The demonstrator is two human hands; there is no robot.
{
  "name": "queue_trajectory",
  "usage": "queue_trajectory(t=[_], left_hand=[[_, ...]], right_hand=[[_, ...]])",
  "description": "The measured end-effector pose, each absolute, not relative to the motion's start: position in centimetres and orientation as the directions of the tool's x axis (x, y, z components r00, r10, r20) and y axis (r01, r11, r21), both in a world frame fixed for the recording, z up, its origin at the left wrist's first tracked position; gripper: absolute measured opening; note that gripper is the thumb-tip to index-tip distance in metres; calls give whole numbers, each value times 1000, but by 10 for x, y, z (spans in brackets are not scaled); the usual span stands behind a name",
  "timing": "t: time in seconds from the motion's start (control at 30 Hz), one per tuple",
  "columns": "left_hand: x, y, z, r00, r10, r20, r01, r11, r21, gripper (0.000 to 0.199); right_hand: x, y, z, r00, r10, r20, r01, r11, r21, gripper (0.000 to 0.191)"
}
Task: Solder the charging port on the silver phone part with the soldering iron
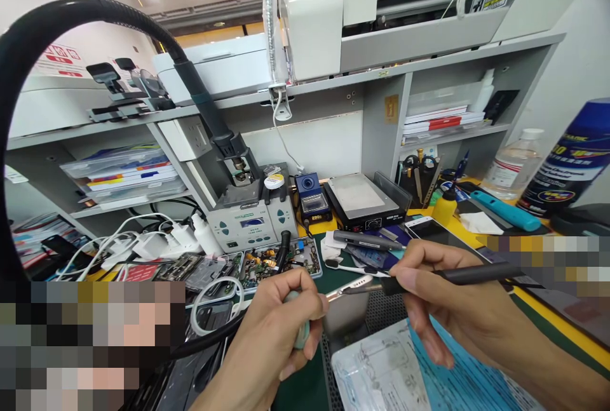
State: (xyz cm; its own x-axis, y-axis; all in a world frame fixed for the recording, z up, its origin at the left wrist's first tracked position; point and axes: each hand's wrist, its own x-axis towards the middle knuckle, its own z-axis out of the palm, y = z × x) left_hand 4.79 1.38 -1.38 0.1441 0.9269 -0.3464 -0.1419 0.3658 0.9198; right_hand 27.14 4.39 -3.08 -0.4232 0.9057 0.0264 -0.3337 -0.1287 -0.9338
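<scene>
Black tool [481, 273], right hand [438, 290], gap to packet [381, 370] edge

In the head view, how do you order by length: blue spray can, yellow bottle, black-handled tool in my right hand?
Black-handled tool, partly covered by right hand
Blue spray can
Yellow bottle
Nearness may lengthen the tool.

L hand [286, 319] grips pale-green item [304, 335]; R hand [441, 293] holds blk pen-type tool [476, 273], tip [353, 290] nr L hand. Circuit bd [252, 265] beyond, nr grey ctrl unit [250, 233].
</scene>
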Motion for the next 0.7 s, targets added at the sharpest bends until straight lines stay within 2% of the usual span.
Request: queue_trajectory(t=[0.7], left_hand=[[48, 14, -13, 142, 927, -346, -146, 365, 919, 20]], right_hand=[[271, 42, -29, -411, 911, 29, -335, -122, -934, 29]])
